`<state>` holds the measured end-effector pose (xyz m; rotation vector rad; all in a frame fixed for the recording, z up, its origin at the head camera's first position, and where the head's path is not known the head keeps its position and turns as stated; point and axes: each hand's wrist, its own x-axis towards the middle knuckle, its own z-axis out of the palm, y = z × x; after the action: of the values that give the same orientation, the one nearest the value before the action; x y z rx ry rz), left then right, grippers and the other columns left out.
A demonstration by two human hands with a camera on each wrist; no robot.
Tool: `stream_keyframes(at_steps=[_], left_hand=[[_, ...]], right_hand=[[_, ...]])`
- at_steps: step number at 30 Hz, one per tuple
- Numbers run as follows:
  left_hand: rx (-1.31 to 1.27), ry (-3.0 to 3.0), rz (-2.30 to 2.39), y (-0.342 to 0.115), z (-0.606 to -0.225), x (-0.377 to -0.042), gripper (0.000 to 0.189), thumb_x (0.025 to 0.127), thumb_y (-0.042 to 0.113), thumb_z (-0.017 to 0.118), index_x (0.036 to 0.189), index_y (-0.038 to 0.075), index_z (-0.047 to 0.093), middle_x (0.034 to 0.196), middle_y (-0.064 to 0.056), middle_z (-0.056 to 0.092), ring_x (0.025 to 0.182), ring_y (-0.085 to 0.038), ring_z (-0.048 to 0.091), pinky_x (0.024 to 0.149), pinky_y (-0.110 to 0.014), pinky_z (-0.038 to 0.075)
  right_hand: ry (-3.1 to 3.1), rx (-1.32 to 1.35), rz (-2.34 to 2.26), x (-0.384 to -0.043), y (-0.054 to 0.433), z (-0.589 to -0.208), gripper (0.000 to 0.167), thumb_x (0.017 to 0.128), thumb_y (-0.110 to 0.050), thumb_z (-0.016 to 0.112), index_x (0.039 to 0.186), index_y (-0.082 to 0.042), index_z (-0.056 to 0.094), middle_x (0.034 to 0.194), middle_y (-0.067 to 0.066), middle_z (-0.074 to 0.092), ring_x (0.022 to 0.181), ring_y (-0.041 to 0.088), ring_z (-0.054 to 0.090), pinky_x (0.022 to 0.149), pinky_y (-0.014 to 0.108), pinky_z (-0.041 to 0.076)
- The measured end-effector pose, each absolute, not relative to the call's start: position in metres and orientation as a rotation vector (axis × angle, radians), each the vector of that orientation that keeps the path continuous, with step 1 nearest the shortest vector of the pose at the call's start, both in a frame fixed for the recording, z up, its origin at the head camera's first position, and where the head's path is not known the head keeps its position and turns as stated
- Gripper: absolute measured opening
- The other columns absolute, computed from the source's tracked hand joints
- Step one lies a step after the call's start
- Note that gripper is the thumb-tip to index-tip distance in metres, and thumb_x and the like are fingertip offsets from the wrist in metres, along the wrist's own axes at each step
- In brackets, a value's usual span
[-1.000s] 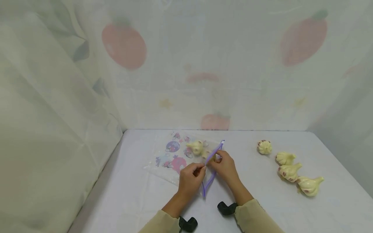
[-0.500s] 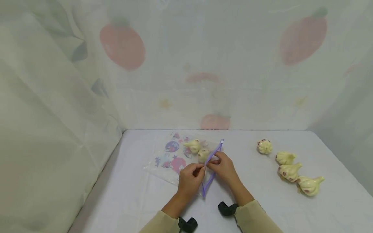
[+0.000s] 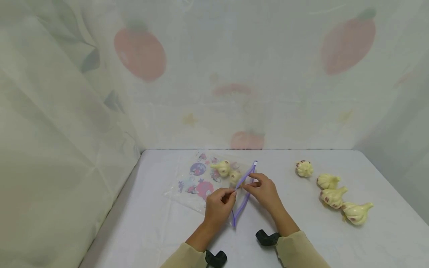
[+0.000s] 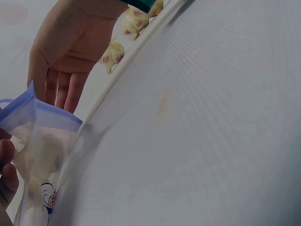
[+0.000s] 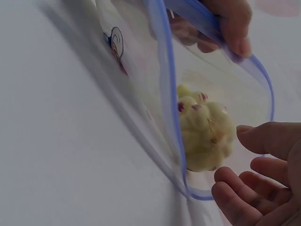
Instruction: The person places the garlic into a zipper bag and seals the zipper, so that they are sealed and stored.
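A clear zip bag (image 3: 183, 199) with pink and purple cartoon prints lies flat, its purple zip rim (image 3: 242, 208) held agape toward the right. My left hand (image 3: 216, 210) pinches the upper rim between thumb and fingers. Inside are two pale yellow garlic bulbs (image 3: 222, 168); the one closer to the mouth shows purple marks on its garlic surface (image 5: 207, 134). At the mouth, my right hand (image 3: 266, 191) has loosely spread fingers and holds nothing. In the right wrist view its fingertips (image 5: 225, 176) sit just outside that bulb.
Several more garlic bulbs (image 3: 333, 197) lie in a slanting row on the white table (image 3: 288, 216) at the right. Dark curved pieces (image 3: 267, 238) stick out at both wrists. A fabric curtain (image 3: 100, 178) borders the left side, and a printed sheet (image 3: 288, 111) hangs behind.
The garlic bulb near the mouth has left my right fingers and sits inside against the other. My right hand has drawn back slightly to the right; the left hand stays on the rim.
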<state>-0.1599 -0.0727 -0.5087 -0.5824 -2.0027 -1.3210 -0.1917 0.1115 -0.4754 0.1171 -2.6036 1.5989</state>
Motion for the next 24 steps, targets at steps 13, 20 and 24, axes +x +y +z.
stream_keyframes(at_steps=[13, 20, 24], left_hand=[[-0.601, -1.968, -1.305, -0.071, -0.507, -0.161, 0.006, 0.083, 0.002, 0.073, 0.085, 0.007, 0.075, 0.068, 0.001, 0.065, 0.056, -0.005, 0.055, 0.051, -0.012, 0.046], [-0.558, -2.001, -1.311, -0.073, -0.505, -0.159, 0.005, 0.082, 0.002, 0.075, 0.084, 0.007, 0.075, 0.07, 0.001, 0.067, 0.059, -0.004, 0.056, 0.053, -0.013, 0.047], [-0.558, -2.006, -1.332, -0.073, -0.505, -0.159, 0.007, 0.082, 0.001, 0.074, 0.085, 0.007, 0.075, 0.07, 0.001, 0.067, 0.058, -0.004, 0.056, 0.053, -0.013, 0.047]], right_hand=[[-2.616, 0.008, 1.277, -0.178, 0.189, -0.43, 0.054, 0.09, -0.027, 0.073, 0.137, -0.006, 0.056, 0.136, 0.014, 0.058, 0.109, 0.03, 0.066, 0.078, 0.019, 0.054], [-2.574, -0.239, 1.113, -0.164, 0.242, -0.402, 0.06, 0.093, -0.032, 0.068, 0.143, -0.006, 0.049, 0.141, 0.02, 0.052, 0.12, 0.04, 0.056, 0.097, 0.04, 0.051], [-2.67, -0.422, 1.019, -0.156, 0.272, -0.392, 0.068, 0.095, -0.039, 0.062, 0.15, -0.006, 0.039, 0.148, 0.028, 0.04, 0.129, 0.05, 0.042, 0.101, 0.064, 0.039]])
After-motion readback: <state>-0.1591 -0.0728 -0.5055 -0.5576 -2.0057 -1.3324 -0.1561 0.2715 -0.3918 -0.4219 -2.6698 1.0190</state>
